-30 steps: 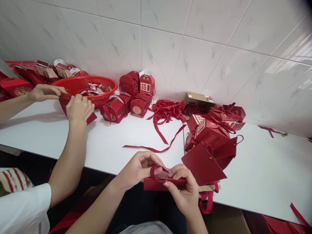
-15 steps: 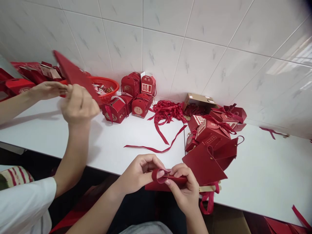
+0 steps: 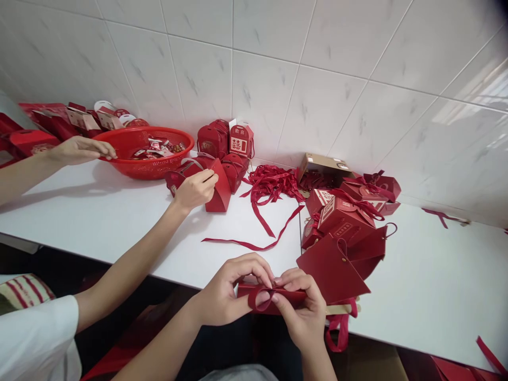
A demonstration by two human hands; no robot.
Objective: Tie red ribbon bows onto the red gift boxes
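Low at the table's front edge, my left hand and my right hand meet over a dark red box. A loop of red ribbon curls around my left thumb, and its crossing is pinched between the fingers of both hands. My right fingers also press against the box top. Most of the box is covered by my hands. Just right of my right hand lie a red folded bag with a thin cord loop and a hanging red ribbon.
A co-worker's hand holds a red box at left; their other hand is by a red basket of wrapped sweets. Finished red boxes, a ribbon pile, a cardboard box and more ribboned boxes line the table.
The co-worker's hand has lowered the red box from the air to beside the other boxes, and their other hand has let go of it. My hands have barely moved; the ribbon loop looks tighter.
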